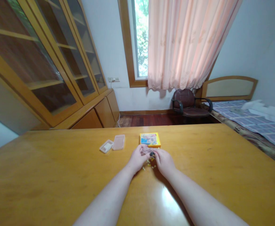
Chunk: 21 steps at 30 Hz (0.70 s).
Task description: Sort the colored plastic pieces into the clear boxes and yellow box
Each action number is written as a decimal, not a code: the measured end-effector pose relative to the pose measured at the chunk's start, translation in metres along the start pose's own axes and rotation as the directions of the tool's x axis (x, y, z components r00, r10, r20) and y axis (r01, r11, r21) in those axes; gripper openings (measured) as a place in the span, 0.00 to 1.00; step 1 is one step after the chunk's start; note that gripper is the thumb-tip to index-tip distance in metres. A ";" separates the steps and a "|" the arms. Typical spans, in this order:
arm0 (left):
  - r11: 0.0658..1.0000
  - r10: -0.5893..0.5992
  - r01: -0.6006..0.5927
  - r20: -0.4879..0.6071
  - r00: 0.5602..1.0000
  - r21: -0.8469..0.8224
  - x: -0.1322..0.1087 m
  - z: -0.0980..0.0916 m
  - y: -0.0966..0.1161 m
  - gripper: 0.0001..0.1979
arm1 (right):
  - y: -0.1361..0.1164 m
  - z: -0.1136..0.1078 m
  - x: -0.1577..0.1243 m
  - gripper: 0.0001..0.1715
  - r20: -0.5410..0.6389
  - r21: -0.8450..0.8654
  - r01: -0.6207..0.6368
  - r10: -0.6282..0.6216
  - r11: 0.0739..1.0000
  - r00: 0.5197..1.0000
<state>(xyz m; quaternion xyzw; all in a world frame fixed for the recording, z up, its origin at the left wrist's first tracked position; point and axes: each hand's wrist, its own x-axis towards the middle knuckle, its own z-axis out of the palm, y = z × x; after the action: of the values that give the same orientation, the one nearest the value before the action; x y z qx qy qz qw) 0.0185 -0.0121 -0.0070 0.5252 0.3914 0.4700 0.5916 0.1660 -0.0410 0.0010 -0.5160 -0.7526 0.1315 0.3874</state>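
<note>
My left hand (138, 158) and my right hand (164, 160) meet over the middle of the table, fingers closed on a small clear plastic bag (146, 151) stretched between them. Dark nails show where the thumbs come together. Several tiny pale yellow pieces (148, 162) lie scattered on the wood just below and between the hands; their kind is too small to make out. Right behind my fingers rests a flat yellow box (149, 139) with a colourful picture on top. What the bag contains, if anything, cannot be seen.
Left of the hands, a small clear plastic case (106, 146) with something whitish inside touches a clear lid-like tray (119, 142). All stand on a wide wooden table (57, 175). Beyond its far edge are a brown armchair (186, 102), a bed (250, 113) and a glass-fronted cabinet (81, 103).
</note>
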 end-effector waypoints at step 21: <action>0.986 0.155 -0.161 -0.109 0.982 -0.049 0.004 -0.008 0.003 0.32 | 0.012 0.004 0.005 0.17 -0.096 0.219 -0.108 0.132 0.970 0.987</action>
<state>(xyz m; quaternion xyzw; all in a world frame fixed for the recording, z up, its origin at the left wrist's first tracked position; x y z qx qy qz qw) 0.0115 -0.0065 -0.0048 0.5118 0.3655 0.5535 0.5460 0.1705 -0.0308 -0.0067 -0.5227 -0.6790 0.2059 0.4727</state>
